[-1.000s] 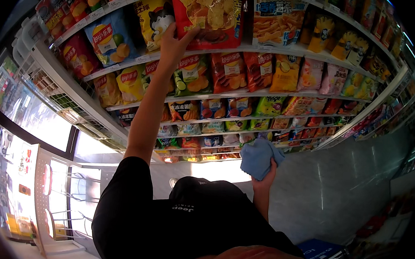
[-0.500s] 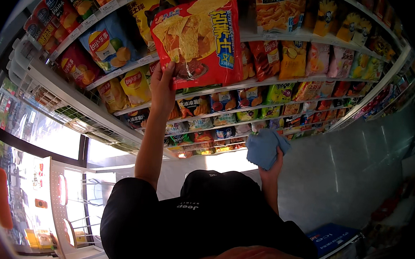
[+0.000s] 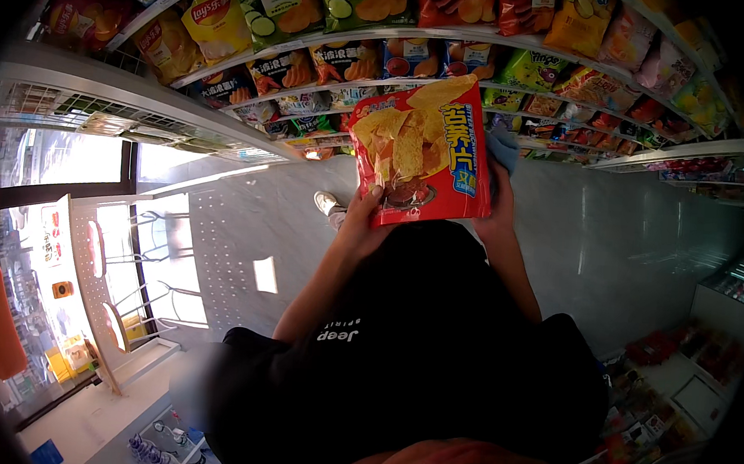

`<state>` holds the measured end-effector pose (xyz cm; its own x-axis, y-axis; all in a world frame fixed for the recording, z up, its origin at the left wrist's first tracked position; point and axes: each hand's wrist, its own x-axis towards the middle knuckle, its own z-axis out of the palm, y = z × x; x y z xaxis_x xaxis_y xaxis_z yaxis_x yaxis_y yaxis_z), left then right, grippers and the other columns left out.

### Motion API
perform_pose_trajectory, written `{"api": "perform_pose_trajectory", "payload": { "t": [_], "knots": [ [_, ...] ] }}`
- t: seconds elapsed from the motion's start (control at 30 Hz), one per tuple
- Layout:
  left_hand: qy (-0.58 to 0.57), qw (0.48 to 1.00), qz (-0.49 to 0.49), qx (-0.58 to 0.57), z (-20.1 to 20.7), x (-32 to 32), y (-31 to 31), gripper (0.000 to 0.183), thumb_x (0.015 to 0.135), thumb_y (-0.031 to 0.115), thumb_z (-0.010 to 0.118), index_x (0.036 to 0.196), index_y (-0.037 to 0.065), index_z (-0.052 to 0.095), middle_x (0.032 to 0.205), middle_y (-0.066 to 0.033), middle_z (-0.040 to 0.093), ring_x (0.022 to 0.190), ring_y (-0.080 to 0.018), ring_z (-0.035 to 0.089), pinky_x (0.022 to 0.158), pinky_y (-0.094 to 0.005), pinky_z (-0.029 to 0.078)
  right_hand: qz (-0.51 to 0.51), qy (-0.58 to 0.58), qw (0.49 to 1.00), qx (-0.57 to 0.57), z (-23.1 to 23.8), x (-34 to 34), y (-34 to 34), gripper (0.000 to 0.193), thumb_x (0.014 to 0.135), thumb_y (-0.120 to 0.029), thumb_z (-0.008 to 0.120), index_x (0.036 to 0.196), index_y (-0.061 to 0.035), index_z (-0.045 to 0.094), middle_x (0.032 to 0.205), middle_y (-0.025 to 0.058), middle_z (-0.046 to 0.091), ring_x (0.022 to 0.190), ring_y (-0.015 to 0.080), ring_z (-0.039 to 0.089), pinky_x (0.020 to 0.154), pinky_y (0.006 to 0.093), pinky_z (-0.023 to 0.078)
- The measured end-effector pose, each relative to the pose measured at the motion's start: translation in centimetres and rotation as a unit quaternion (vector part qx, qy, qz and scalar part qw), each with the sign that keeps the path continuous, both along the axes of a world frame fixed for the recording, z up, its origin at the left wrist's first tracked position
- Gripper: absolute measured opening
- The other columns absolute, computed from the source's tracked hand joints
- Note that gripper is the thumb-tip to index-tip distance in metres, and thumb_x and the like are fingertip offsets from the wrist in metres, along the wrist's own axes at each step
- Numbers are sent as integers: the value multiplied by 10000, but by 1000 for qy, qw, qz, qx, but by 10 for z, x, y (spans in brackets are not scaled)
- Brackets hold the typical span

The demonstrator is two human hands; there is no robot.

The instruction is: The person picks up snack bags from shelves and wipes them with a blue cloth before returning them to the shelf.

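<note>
A red and yellow bag of chips [image 3: 421, 153] is held in front of my body, its printed front facing up toward me. My left hand [image 3: 359, 218] is closed on its lower left corner, thumb on the front. At the bag's right edge is my right hand [image 3: 500, 208], closed on a blue cloth [image 3: 504, 148]. The bag partly hides the cloth and this hand's fingers. Whether the right hand also grips the bag, I cannot tell.
Ahead, curved shelves carry rows of snack bags [image 3: 349, 60]. A white wire rack [image 3: 122, 102] stands at the left. Stools [image 3: 115, 326] are by the bright window. Grey floor [image 3: 554, 219] spreads to the right, with stocked low shelving [image 3: 635, 423] beyond.
The bag of chips has come down from the upper shelf toward my body in my left hand. My right hand with the cloth has risen to the bag's right edge. The view has tilted down.
</note>
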<state>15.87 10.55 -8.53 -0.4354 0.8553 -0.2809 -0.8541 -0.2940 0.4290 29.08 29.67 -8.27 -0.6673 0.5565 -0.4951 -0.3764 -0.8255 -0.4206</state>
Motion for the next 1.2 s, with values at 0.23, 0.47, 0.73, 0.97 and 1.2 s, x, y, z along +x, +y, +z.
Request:
{"api": "perform_pose_trajectory", "payload": {
  "t": [0.23,0.47,0.73,0.97,1.2],
  "knots": [
    [152,986,10,-67,-1,8,-8,556,885,112,653,1349,-18,376,1270,-148,557,1156,-257,564,1016,-409,451,-89,-149,940,295,30,-21,18,462,941,-236,569,1321,7,470,1238,106,577,1106,212,577,950,334,450],
    [179,975,86,-96,25,4,-1,507,867,25,648,1312,-32,412,1239,-149,573,1116,-238,589,959,-381,492,140,-126,482,856,72,-27,-12,503,851,-138,559,1329,3,489,1460,178,399,1384,363,332,1119,469,273],
    [292,947,45,-125,31,-12,12,505,819,46,717,1253,-31,470,1158,-130,624,1046,-203,624,918,-338,503,91,-179,570,797,62,-2,-41,494,831,-126,567,1309,-11,516,1469,167,392,1394,357,318,1122,468,272],
    [393,904,-82,-147,38,-22,25,556,775,88,780,1233,-29,487,1121,-115,642,1002,-175,628,887,-321,507,-26,-166,666,727,59,-15,-8,521,931,-102,465,1424,27,359,1466,199,393,1355,315,394,1097,367,315],
    [361,908,-135,-166,53,-34,34,669,765,98,795,1295,-16,404,1149,-123,617,1023,-191,625,890,-339,516,16,-236,509,828,72,-2,-38,519,872,-238,548,1348,-37,494,1460,179,409,1383,369,337,1128,500,238]
  ]
}}
